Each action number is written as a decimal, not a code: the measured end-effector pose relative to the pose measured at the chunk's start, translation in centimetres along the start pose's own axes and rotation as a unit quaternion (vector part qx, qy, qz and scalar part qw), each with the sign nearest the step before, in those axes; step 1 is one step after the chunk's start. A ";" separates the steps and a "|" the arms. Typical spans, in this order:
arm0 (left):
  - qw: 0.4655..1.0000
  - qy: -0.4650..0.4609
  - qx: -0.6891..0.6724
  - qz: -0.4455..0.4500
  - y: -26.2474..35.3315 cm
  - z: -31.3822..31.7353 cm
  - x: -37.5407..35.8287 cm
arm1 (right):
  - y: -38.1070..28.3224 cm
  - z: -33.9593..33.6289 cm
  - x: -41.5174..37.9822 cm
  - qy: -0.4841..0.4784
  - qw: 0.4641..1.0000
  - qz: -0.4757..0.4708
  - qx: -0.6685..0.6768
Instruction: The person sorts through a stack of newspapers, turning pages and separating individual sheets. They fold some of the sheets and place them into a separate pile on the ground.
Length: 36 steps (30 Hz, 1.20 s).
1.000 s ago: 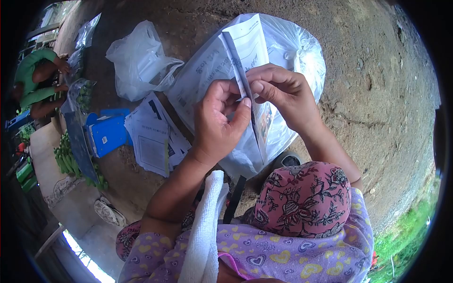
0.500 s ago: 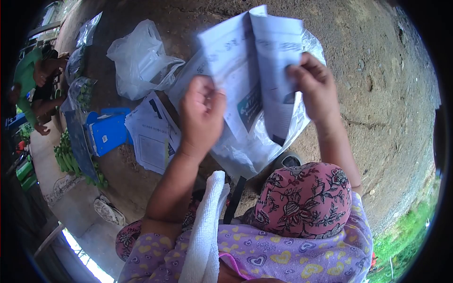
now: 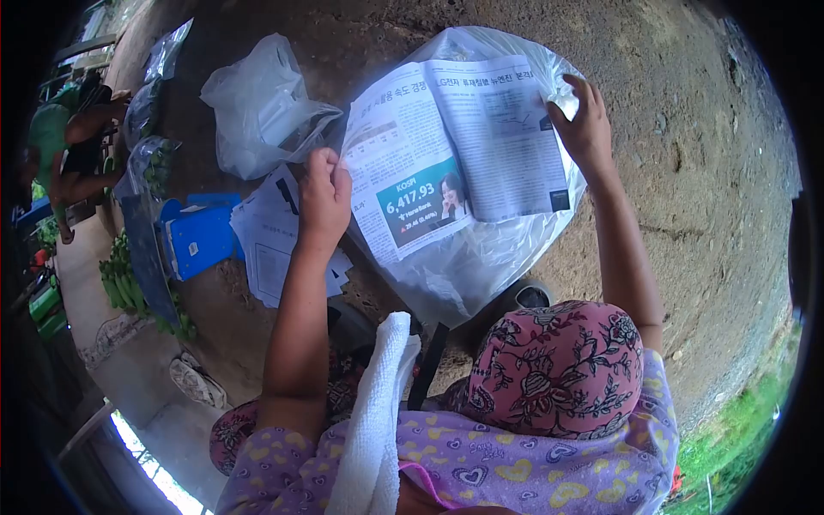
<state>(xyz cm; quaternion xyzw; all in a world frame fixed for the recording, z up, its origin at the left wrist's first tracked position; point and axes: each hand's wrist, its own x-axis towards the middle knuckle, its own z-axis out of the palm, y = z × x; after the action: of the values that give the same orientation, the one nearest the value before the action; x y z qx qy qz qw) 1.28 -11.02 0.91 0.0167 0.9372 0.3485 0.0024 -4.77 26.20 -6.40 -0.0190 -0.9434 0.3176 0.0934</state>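
Observation:
A newspaper sheet (image 3: 403, 129) lies spread over a large clear plastic bag (image 3: 446, 279), with a fold down its middle and a green-and-photo advert low on its left half. My left hand (image 3: 324, 202) has its fingers curled, thumb and forefinger pinching the sheet's left edge. At the sheet's right edge is my right hand (image 3: 586, 129), its thumb and fingers apart beside the paper and over the bag's rim.
A white plastic bag (image 3: 257, 112) and a stack of printed papers (image 3: 266, 232) lie on the left, near a blue plastic stool-like object (image 3: 199, 240). Green bananas (image 3: 123, 279) lie farther left. Another person (image 3: 73, 146) is at the far left.
The newspaper has come down from a raised, half-folded position and now lies opened out on the clear bag. My left hand has moved left, and my right hand's fingers have spread.

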 end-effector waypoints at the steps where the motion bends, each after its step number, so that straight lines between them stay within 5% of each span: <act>1: 0.999 0.008 0.016 0.031 0.6 -0.4 0.1 | -1.0 0.2 1.2 0.014 0.999 -0.042 0.022; 6: 0.997 -0.008 -0.014 0.072 2.0 -1.9 0.2 | -6.3 2.5 7.8 -0.055 0.957 -0.283 0.016; 9: 0.998 -0.003 -0.018 0.055 2.2 -2.4 0.2 | -7.8 3.4 10.3 -0.249 0.942 -0.200 0.108; 13: 0.990 0.118 0.063 0.031 2.5 -2.4 -0.3 | -7.7 4.4 11.2 -0.250 0.941 -0.208 0.095; 15: 0.949 0.233 0.125 0.174 4.6 -2.6 0.8 | -8.5 3.9 10.2 -0.220 0.948 -0.206 0.099; 17: 0.947 0.219 0.098 0.215 7.9 -2.7 2.4 | -10.4 2.2 8.6 -0.249 0.931 -0.244 0.105; 19: 0.936 0.107 0.263 0.207 12.2 -1.5 4.8 | -11.8 2.0 8.6 -0.234 0.908 -0.320 0.134; 25: 0.953 -0.074 0.242 0.166 10.0 1.0 8.7 | -13.6 -0.2 7.4 -0.242 0.910 -0.302 0.148; 36: 0.976 -0.138 0.079 0.150 8.6 1.2 8.7 | -12.4 1.3 7.2 -0.312 0.882 -0.241 0.259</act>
<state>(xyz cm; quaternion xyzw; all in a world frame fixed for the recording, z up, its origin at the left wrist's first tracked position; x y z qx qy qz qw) -7.13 -3.46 5.68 0.2051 0.9391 0.2643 0.0781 -11.77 16.25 1.26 0.3336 -0.7832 0.5081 -0.1309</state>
